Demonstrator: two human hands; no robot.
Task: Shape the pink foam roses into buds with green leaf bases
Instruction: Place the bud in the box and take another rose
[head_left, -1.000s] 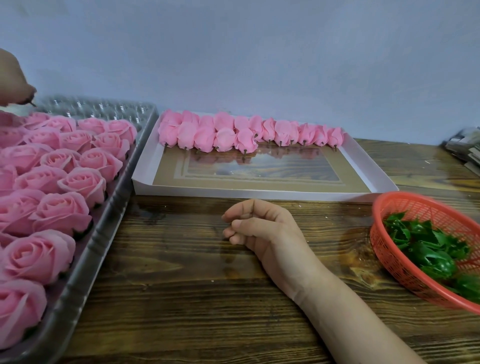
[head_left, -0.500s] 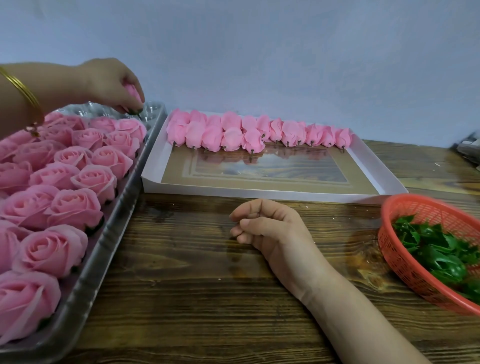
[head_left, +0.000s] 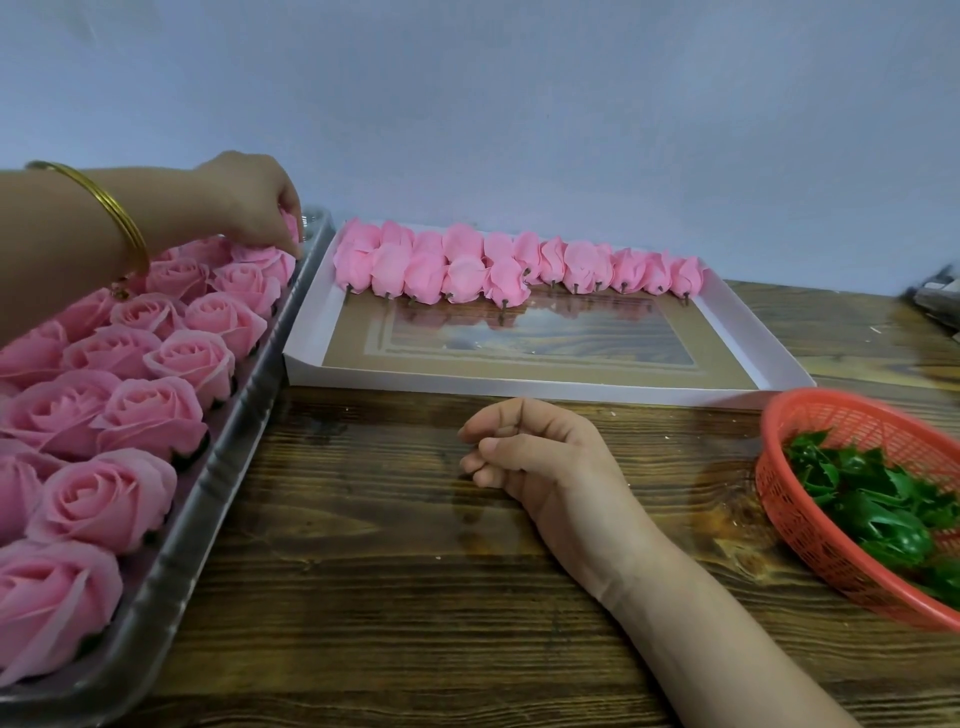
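Note:
Several open pink foam roses (head_left: 156, 410) fill a clear plastic tray (head_left: 223, 467) on the left. My left hand (head_left: 254, 205), with a gold bangle on the wrist, reaches to the tray's far right corner and grips one pink rose (head_left: 291, 228) there. My right hand (head_left: 524, 447) rests on the wooden table with fingers loosely curled and nothing in it. Shaped pink buds (head_left: 498, 265) lie in rows along the far edge of a white box lid (head_left: 519, 387). Green leaf bases (head_left: 872, 499) sit in a red basket (head_left: 795, 525) at the right.
A grey wall stands behind the table. A dark object (head_left: 935, 301) lies at the far right edge. Bare wooden tabletop (head_left: 389, 571) shows between the tray, the box lid and the basket.
My left hand has moved from the far left edge to the tray's far right corner and taken hold of a rose. The view has shifted slightly. The right hand has stayed still.

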